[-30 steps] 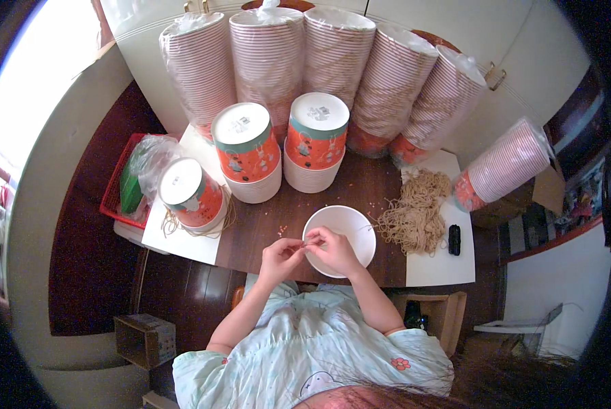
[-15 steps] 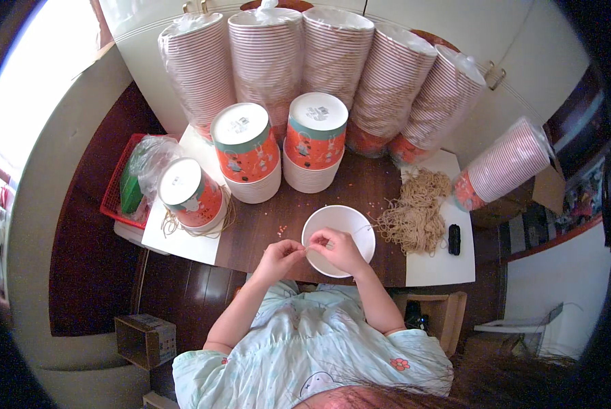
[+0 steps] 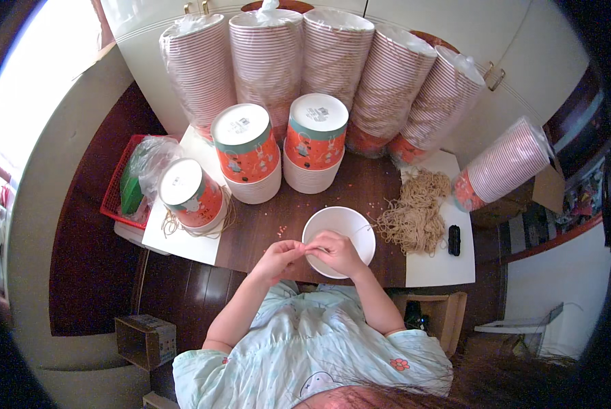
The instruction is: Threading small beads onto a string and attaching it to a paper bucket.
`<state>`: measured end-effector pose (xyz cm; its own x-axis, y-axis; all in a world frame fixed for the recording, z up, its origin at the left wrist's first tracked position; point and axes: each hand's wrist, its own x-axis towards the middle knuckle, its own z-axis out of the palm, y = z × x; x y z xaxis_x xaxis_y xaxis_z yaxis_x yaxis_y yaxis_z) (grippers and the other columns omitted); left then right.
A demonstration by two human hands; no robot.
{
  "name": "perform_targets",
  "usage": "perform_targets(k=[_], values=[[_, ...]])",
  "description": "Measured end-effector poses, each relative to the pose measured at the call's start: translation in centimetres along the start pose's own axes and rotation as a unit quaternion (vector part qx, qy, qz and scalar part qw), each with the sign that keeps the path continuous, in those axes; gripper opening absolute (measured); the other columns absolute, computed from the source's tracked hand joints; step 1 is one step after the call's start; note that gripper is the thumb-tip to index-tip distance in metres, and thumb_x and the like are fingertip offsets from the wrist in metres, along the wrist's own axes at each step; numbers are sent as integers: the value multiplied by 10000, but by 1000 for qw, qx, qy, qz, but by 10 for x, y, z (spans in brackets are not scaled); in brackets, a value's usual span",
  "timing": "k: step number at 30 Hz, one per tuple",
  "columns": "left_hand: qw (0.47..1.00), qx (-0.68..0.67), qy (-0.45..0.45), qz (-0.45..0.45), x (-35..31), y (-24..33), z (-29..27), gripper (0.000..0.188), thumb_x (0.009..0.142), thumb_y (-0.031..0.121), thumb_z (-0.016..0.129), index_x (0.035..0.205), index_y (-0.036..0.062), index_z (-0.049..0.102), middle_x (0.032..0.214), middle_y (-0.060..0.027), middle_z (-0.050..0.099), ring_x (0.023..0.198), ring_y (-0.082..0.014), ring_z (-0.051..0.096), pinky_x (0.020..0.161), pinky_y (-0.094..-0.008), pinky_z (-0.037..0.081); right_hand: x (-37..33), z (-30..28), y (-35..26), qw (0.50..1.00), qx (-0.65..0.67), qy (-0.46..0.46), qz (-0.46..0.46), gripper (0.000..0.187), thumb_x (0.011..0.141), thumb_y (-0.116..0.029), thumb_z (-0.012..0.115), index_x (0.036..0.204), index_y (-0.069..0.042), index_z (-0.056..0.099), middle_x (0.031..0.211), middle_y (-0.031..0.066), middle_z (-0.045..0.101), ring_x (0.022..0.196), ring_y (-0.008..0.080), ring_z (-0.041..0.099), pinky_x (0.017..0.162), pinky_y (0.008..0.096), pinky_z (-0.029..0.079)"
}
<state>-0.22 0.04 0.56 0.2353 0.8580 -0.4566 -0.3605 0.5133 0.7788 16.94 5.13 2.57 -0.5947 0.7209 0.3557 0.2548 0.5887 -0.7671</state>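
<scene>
My left hand [image 3: 282, 259] and my right hand [image 3: 336, 253] meet fingertip to fingertip above the near left rim of a white paper bucket [image 3: 360, 252]. Both are closed in a pinch on a thin string, which is hard to see between the fingers. A strand of it crosses the bucket's right rim beside a loose heap of beige string [image 3: 421, 211]. The bucket stands open end up at the table's front edge, and its white inside shows. My hands hide part of its left side.
Two upside-down stacks of orange and green printed buckets [image 3: 251, 160] stand mid-table. A smaller stack [image 3: 193, 194] sits at left with string around its base. Tall plastic-wrapped bucket stacks [image 3: 268, 61] line the back. A black object [image 3: 454, 240] lies at right; a red basket [image 3: 115, 184] stands at left.
My fingertips have drawn closer together, and my right fingers have bent and turned slightly toward the left hand. The bucket, string heap and stacks look nearly the same.
</scene>
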Motion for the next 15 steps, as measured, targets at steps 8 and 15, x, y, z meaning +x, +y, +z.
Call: perform_targets(k=[8, 15], values=[[958, 186, 49, 213, 4, -17, -3, 137, 787, 101, 581, 904, 33, 595, 747, 9, 524, 616, -70, 455, 534, -210, 389, 3, 1, -1, 996, 49, 7, 80, 53, 721, -81, 623, 739, -43, 590, 716, 67, 557, 627, 190, 549, 550, 276, 430], [943, 219, 82, 238, 7, -17, -1, 89, 759, 89, 609, 775, 20, 555, 763, -13, 537, 657, -61, 461, 598, -206, 394, 0, 2, 6, 989, 88, 3, 120, 59, 744, -69, 603, 772, -22, 580, 707, 55, 565, 591, 126, 519, 535, 258, 417]])
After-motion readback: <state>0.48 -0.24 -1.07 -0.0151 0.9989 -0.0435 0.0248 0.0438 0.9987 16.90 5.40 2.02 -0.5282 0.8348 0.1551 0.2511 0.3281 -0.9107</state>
